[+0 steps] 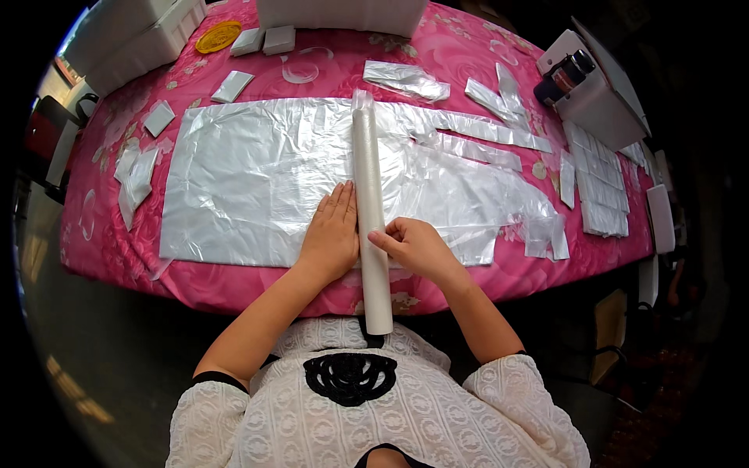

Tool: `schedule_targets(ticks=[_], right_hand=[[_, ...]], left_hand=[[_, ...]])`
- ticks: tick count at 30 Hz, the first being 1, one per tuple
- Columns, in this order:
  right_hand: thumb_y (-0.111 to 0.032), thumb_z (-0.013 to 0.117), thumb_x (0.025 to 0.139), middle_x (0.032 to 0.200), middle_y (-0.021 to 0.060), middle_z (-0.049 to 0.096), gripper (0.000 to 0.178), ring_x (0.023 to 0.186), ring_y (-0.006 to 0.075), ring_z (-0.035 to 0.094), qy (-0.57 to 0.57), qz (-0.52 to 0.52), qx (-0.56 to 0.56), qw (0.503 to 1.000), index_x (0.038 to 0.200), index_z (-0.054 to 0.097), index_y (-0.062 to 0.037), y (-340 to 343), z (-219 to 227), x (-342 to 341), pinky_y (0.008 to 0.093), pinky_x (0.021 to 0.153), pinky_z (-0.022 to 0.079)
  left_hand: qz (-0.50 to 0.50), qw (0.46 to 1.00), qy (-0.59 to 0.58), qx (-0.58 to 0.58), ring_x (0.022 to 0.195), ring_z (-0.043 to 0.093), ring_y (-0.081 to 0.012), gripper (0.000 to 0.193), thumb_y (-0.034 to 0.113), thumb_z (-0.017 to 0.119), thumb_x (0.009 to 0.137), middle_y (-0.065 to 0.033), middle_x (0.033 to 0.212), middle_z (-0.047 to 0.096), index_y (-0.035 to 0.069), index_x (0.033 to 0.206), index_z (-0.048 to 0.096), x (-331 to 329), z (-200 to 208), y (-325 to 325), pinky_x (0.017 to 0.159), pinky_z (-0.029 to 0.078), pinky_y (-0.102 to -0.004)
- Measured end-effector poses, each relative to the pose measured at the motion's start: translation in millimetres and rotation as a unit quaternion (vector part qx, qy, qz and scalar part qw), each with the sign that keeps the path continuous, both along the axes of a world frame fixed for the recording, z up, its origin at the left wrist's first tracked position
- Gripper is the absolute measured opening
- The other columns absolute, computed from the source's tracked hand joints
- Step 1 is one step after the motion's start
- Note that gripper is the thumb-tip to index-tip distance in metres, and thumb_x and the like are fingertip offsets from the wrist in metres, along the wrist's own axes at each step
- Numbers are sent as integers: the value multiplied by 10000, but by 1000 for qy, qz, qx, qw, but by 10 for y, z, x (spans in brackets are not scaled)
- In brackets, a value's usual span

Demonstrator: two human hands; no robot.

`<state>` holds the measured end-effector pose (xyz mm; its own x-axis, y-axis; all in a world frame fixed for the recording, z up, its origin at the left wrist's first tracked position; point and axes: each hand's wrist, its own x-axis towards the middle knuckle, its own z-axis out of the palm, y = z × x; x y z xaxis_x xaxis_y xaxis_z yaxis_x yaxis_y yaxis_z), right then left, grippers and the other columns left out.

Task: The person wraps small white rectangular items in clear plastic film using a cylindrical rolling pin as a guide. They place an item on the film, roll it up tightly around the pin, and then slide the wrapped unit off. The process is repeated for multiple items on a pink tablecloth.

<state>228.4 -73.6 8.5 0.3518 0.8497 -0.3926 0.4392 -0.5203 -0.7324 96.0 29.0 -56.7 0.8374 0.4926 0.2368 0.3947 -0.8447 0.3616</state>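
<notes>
A long pale roll (370,171) lies lengthwise across a large sheet of thin silvery-clear plastic film (234,171). Its near end juts past the table edge toward my body, and loose film bunches at its far end. My left hand (333,234) rests flat on the film, fingers stretched out and touching the roll's left side. On the roll's right side, my right hand (413,246) has its fingers curled in, with the thumb pressed onto the roll. To the right of the roll, the film (460,187) is ragged and lies in torn strips.
A pink flowered cloth (211,285) covers the table. Folded film packets (597,179) are stacked at the right, beside a white box (601,101) and a dark flask (565,76). White foam boxes (339,15) and a yellow basket lid (218,36) stand far back. Smaller packets (159,118) lie left.
</notes>
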Motion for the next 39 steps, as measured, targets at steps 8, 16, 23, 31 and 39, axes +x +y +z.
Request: schedule_targets(ticks=[8,16,23,31,39], right_hand=[[-284,605,782,836,175,605,366,765,311,588,-376,-46,128,917,939,585,45,709,18,205,387,700,468],[-124,494,732,772,169,632,186,749,324,601,-233,-6,36,972,791,629,-10,251,-237,400,386,698,477],[-134,486,749,748,148,638,228,715,266,617,-102,12,34,994,851,643,-5,325,-131,532,355,676,479],[-221,576,831,1028,135,578,569,886,178,572,121,-155,155,968,1279,353,50,1135,-332,686,293,758,455],[-130,545,836,1080,112,549,400,963,193,545,357,-291,260,849,1195,444,12,1207,-324,996,300,801,447]], left_hand=[[-12,1000,-5,-5,1294,276,-326,516,161,387,848,-223,1371,311,-78,1302,323,-5,-10,5,1073,198,-414],[-9,1000,-1,6,1294,289,-300,526,180,379,839,-216,1362,334,-89,1289,336,8,-1,-13,1077,192,-396],[-5,1000,-4,18,1293,287,-311,528,201,377,848,-228,1356,337,-95,1285,339,11,2,-15,1078,186,-401],[-12,1000,-9,-2,1288,284,-326,532,166,393,839,-228,1364,319,-86,1302,313,19,-7,-7,1073,195,-407],[-6,1000,-15,20,1272,314,-325,521,183,382,839,-235,1341,352,-99,1275,346,2,-27,-1,1069,206,-402]])
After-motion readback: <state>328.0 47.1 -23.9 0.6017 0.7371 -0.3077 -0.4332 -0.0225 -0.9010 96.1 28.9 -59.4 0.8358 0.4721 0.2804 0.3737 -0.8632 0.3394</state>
